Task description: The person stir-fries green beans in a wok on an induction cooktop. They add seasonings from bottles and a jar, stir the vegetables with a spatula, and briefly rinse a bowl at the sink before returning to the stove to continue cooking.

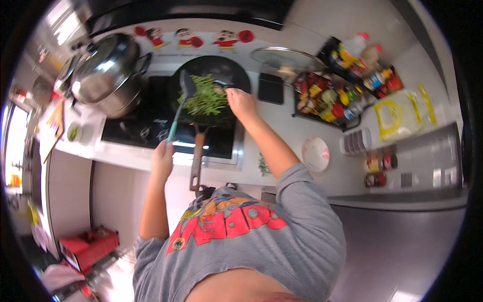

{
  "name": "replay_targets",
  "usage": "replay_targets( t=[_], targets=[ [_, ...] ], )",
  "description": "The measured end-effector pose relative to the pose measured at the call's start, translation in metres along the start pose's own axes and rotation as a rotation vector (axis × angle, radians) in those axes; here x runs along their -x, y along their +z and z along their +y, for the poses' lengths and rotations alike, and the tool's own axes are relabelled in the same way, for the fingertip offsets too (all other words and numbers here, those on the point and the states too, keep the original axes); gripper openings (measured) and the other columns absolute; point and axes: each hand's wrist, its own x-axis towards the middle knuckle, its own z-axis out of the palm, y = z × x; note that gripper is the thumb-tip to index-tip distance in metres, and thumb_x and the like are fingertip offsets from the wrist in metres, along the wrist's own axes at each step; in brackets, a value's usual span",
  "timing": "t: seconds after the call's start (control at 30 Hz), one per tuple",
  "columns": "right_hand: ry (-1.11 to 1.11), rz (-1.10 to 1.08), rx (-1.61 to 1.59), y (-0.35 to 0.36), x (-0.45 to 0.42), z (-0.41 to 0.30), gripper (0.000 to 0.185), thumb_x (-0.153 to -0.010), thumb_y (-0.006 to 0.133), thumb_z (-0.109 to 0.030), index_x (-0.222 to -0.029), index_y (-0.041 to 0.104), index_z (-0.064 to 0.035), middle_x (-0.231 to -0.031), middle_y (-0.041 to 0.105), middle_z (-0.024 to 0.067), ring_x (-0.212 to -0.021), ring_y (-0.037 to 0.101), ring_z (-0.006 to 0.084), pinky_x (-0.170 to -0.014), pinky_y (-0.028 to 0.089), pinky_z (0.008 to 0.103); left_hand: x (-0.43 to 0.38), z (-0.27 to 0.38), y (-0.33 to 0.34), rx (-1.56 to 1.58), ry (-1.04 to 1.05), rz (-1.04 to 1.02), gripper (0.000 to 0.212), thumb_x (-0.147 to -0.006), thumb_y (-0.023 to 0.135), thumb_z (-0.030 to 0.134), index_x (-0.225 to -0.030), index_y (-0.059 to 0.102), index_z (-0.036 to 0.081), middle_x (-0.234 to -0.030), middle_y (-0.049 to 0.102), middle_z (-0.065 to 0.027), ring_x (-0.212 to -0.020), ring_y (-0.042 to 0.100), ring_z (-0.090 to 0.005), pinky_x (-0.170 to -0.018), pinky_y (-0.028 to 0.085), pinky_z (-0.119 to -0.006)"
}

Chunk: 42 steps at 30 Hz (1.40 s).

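Note:
My left hand [162, 158] grips the teal handle of a spatula [179, 109] with a grey shaft. Its dark blade lies in the wok against the left side of the green vegetables. The black wok [236, 73] stands on the gas hob [124, 122], with its brown handle [197, 162] pointing towards me. Chopped green vegetables [205, 96] are heaped in it. Over the wok's right side is my right hand [241, 105], its fingers drawn together at the edge of the vegetables. Blur hides whether anything is between those fingers.
A large steel steamer pot [109, 79] stands left of the wok. A glass lid [286, 58] leans at the back, near a rack of seasonings [328, 98]. On the right counter are a bowl [315, 154], some green leaves [263, 165] and a yellow-and-white bag [400, 115].

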Motion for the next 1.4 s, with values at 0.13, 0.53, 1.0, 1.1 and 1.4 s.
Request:
replay_targets(
  t=[0.13,0.53,1.0,1.1,1.4],
  targets=[
    [0.426,0.262,-0.633,-0.078,0.018,0.018,0.022,-0.091,0.048,-0.02,-0.095,0.064,-0.0048,-0.07,0.065,0.007,-0.052,0.058,0.013,-0.049,0.044,0.0267,0.005,0.038,0.001,0.474,-0.362,-0.138,0.026,-0.095,0.045,0.023,-0.11,0.055,0.004,-0.063,0.039,0.006,-0.047,0.029,-0.0009,-0.039,0.022,-0.016],
    [1.032,0.58,-0.418,-0.167,0.128,0.275,0.03,-0.093,0.046,-0.023,-0.096,0.061,0.0031,-0.076,0.067,0.0116,-0.056,0.061,0.0166,-0.052,0.048,0.0313,0.015,0.076,0.029,0.721,-0.519,-0.163,0.028,-0.095,0.046,0.022,-0.117,0.051,0.004,-0.065,0.036,0.0056,-0.047,0.026,-0.0011,-0.038,0.019,-0.015],
    [1.042,0.492,0.116,-0.152,0.149,0.258,0.068,-0.087,0.046,-0.054,-0.111,0.052,0.01,-0.111,0.055,0.0305,-0.104,0.052,0.0439,-0.089,0.039,0.0467,0.024,0.079,0.078,0.897,-0.683,-0.346,0.02,-0.092,0.05,0.021,-0.106,0.051,0.007,-0.069,0.044,0.0047,-0.054,0.039,-0.0038,-0.044,0.029,-0.017],
    [0.7,0.423,-0.123,-0.155,0.148,0.2,0.04,-0.092,0.049,-0.034,-0.115,0.051,-0.0015,-0.1,0.061,0.0154,-0.08,0.061,0.0251,-0.065,0.048,0.035,0.017,0.079,0.099,0.844,-0.608,-0.463,0.019,-0.091,0.053,0.02,-0.105,0.051,0.009,-0.073,0.052,0.0022,-0.061,0.048,-0.0074,-0.052,0.037,-0.021],
    [0.07,-0.663,-0.175,-0.105,0.109,-0.059,0.072,-0.08,0.058,-0.012,-0.14,0.02,-0.0005,-0.101,0.056,0.0237,-0.087,0.059,0.037,-0.078,0.048,0.0407,0.007,0.058,0.178,0.785,-0.523,-0.545,0.025,-0.092,0.049,0.021,-0.11,0.049,0.005,-0.095,0.056,-0.0039,-0.083,0.053,-0.0138,-0.071,0.044,-0.028]
  ],
)
